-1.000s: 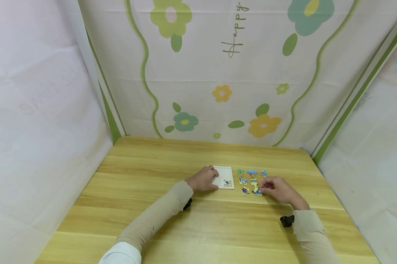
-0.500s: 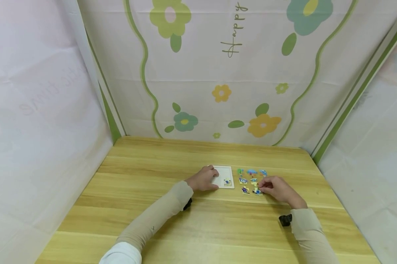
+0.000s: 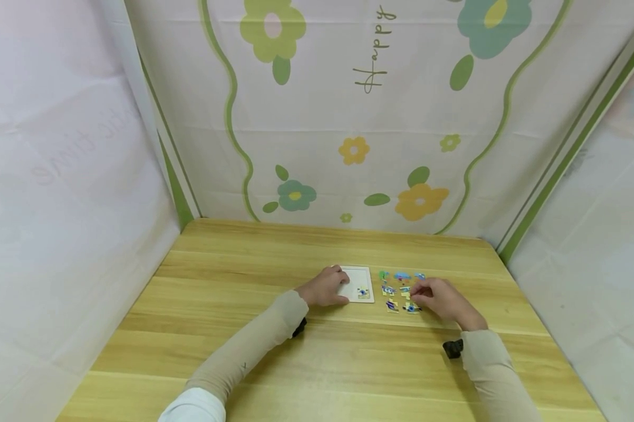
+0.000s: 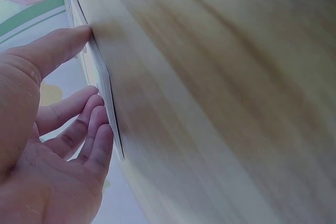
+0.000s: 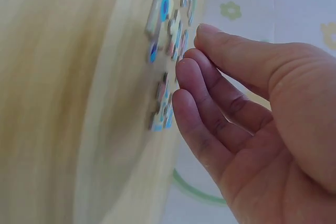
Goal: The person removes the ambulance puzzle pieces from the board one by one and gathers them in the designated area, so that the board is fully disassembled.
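Observation:
My left hand [image 3: 324,287] rests at the left side of a flat white puzzle tray [image 3: 357,276], thumb and fingers apart. In the left wrist view its fingertips touch the edge of that tray [image 4: 105,85]. One printed jigsaw piece [image 3: 363,292] lies in the tray's lower right corner. My right hand [image 3: 440,298] hovers over the right side of the loose jigsaw pieces [image 3: 389,290], partly hiding some. The right wrist view has its thumb and fingertips near each other, nothing visible between them; jigsaw pieces [image 5: 160,108] lie on the table beyond the fingertips.
The loose pieces lie in rough rows right of the tray, among them a green one [image 3: 383,275] and a blue one [image 3: 402,276]. A wooden table [image 3: 317,363] bears everything. Flower-printed cloth [image 3: 322,117] walls the back and sides.
My right hand has shifted slightly up and left, uncovering more of the lower right jigsaw piece. The left hand and tray have stayed put.

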`<move>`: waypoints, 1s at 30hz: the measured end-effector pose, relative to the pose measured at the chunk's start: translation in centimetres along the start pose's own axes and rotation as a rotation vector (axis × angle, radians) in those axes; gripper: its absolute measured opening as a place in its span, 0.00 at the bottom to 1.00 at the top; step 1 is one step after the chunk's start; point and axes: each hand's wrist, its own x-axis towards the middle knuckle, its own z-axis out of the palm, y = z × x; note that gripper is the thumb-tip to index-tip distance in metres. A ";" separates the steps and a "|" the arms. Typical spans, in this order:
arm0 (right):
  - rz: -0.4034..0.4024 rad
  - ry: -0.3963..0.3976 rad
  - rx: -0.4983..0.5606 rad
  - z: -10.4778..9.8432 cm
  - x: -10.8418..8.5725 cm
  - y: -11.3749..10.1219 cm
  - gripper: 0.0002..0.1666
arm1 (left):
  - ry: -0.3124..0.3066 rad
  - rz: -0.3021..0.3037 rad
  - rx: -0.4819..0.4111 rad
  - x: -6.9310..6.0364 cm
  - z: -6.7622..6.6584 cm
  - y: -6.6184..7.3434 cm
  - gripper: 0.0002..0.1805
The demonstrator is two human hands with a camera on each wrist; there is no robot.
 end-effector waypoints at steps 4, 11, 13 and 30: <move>-0.028 -0.006 -0.015 0.0 1.3 -0.8 0.05 | 0.005 0.006 0.004 -0.1 -0.2 -0.1 0.29; -0.070 -0.047 0.027 0.7 4.1 -3.3 0.07 | 0.011 0.009 0.013 -0.2 -0.5 -0.1 0.29; -0.098 -0.058 0.030 1.0 4.8 -4.2 0.08 | 0.009 0.004 0.012 -0.2 -0.5 -0.1 0.29; -0.154 -0.162 -0.010 4.0 8.3 -8.0 0.12 | 0.002 0.004 0.001 0.1 0.1 -0.2 0.27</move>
